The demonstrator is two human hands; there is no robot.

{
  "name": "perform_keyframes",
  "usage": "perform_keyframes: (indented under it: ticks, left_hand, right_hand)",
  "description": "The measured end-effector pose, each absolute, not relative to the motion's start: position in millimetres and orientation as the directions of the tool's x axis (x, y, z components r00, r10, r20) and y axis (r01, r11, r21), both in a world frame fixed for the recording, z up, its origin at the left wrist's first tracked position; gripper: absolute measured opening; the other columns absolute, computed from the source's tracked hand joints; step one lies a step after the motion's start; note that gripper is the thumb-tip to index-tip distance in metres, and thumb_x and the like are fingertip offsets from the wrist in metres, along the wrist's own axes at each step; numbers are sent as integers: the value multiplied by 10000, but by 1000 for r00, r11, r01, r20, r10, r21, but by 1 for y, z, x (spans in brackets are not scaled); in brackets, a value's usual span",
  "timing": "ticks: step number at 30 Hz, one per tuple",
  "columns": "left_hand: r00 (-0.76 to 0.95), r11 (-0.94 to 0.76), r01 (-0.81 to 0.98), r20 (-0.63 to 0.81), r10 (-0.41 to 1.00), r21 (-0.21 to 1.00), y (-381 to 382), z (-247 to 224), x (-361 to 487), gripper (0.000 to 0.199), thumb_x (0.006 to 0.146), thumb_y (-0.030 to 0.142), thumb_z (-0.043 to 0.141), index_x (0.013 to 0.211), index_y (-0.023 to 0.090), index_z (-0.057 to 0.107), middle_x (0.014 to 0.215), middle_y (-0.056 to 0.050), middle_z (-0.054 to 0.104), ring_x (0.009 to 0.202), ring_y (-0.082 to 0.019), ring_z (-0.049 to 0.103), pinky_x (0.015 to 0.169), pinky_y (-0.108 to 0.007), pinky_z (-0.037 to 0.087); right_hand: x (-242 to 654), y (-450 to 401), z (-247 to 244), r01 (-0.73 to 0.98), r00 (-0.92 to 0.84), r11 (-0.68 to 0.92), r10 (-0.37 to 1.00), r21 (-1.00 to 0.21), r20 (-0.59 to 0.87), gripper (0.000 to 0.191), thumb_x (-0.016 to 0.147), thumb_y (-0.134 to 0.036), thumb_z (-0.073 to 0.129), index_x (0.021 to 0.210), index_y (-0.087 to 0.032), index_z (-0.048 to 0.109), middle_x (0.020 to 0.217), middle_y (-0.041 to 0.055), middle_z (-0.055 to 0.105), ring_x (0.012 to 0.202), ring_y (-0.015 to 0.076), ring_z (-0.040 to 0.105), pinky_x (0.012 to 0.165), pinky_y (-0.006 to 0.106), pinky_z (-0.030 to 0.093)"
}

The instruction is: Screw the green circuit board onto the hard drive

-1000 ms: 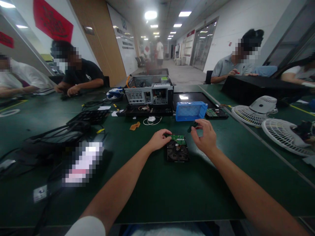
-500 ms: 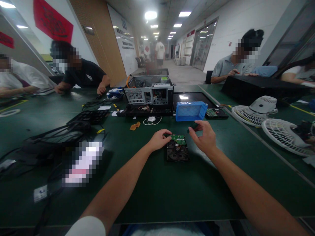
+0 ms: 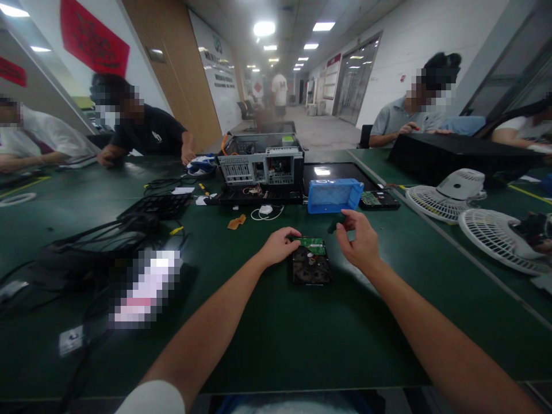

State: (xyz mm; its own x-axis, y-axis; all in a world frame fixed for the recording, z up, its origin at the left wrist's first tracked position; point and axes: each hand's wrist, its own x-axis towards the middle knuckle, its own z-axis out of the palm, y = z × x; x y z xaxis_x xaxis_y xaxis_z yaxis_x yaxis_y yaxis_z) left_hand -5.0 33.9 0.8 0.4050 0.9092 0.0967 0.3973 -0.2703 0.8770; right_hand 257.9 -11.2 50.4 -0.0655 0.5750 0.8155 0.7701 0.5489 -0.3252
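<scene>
The dark green tabletop (image 3: 259,322) is carrying everything here, with the open metal computer case (image 3: 261,164) standing toward its far side. Two white fan grilles (image 3: 435,195) are lying well off to the right. The blue plastic bin (image 3: 334,196) is resting in front of the case's right end and a flat black screen (image 3: 340,172).

The left hand (image 3: 281,244) is gripping the upper left corner of the hard drive, its thumb pressing by the board. The right hand (image 3: 360,237) is pinching the screwdriver's handle between thumb and fingers.

The hard drive (image 3: 311,269) is lying flat on the tabletop between the hands, nearer the person than the bin. It is looking black and rectangular, its casing showing rounded, slightly shiny contours and a small pale round hub near the middle. Across its far end, a green circuit board (image 3: 314,246) is showing a small whitish label.

The dark green screwdriver (image 3: 333,226) is slanting down and leftward, its thin shaft pointing at the board's far right corner; whether its tip is touching, one cannot tell.
</scene>
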Motion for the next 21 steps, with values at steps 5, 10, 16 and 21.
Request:
perform_keyframes:
  ticks: [5,10,16,21]
  left_hand:
    - [404,-271,396,98,909,878,33,1,-5,347,885,367,677,1183,189,679,772,5,653,608,-130,580,547,-232,427]
    - [394,-245,400,75,916,883,34,0,-5,358,877,365,691,1190,192,682,779,2,654,621,-132,583,545,-228,428]
    - [402,-251,397,79,912,883,34,1,-5,359,881,375,685,1191,195,681,774,3,656,619,-135,586,542,-231,430]
    - [395,-274,398,106,913,875,34,0,-4,344,875,360,686,1172,186,685,753,8,646,599,-132,575,546,-234,426]
  right_hand:
    - [257,-12,46,768,-14,520,596,-373,803,389,961,-353,591,1322,-228,517,997,67,683,779,211,690,797,415,598]
    - [256,-10,42,730,-3,528,637,-433,771,402,960,-355,591,1325,-238,469,1158,105,710,815,216,726,789,407,603]
    - [256,-8,43,727,29,511,644,-458,765,435,952,-382,614,1317,-212,447,1023,90,712,779,215,718,743,391,598]
    - [257,-9,46,759,54,490,609,-429,791,475,925,-475,662,1274,-210,478,922,58,686,717,207,697,707,384,596]
